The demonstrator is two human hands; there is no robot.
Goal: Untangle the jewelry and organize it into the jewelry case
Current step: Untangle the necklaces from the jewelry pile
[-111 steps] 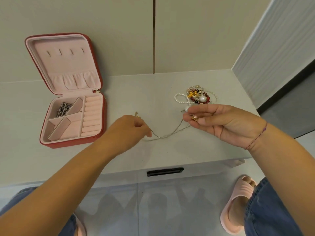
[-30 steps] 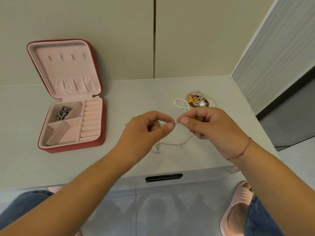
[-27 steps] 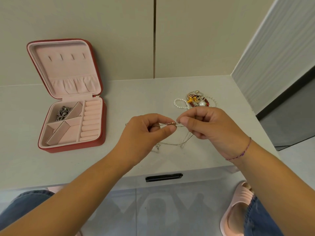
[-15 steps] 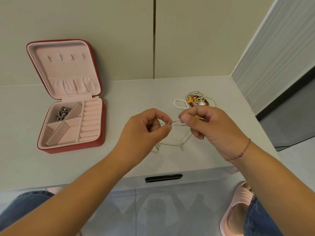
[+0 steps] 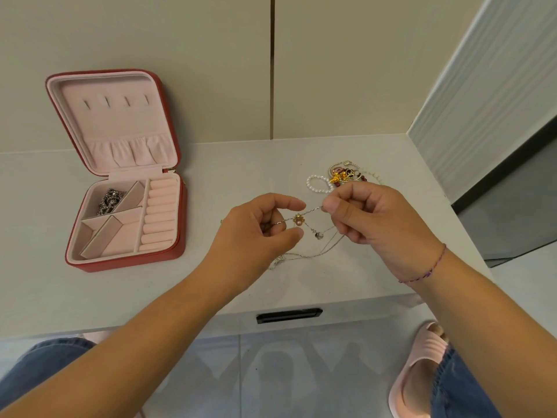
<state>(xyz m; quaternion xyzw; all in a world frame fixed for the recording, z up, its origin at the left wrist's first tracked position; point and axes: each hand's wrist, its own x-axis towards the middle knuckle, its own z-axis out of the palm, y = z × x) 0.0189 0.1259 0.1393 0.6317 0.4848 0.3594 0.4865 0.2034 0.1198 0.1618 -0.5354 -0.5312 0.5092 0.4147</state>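
A thin silver chain (image 5: pixel 310 253) stretches between my two hands above the white tabletop, its slack lying on the surface below. A small gold and pink pendant (image 5: pixel 298 220) hangs on the taut part. My left hand (image 5: pixel 256 233) holds the chain in curled fingers, thumb and forefinger apart. My right hand (image 5: pixel 370 218) pinches the chain at its upper end. Behind my right hand lies a tangled pile of jewelry (image 5: pixel 342 176) with a pearl strand. The red jewelry case (image 5: pixel 177 254) stands open at left, pink inside, with a dark metal chain (image 5: pixel 110 200) in its back-left compartment.
The tabletop (image 5: pixel 60 282) meets a beige wall at the back and a ribbed white panel (image 5: pixel 482 86) at right. A black drawer handle (image 5: pixel 289 315) sits under the front edge. My knees in jeans and a pink slipper (image 5: pixel 419 378) show below.
My hands have drawn slightly apart, and my left thumb and forefinger have opened. The pendant, earlier hidden between the fingertips, now hangs in plain view on the chain.
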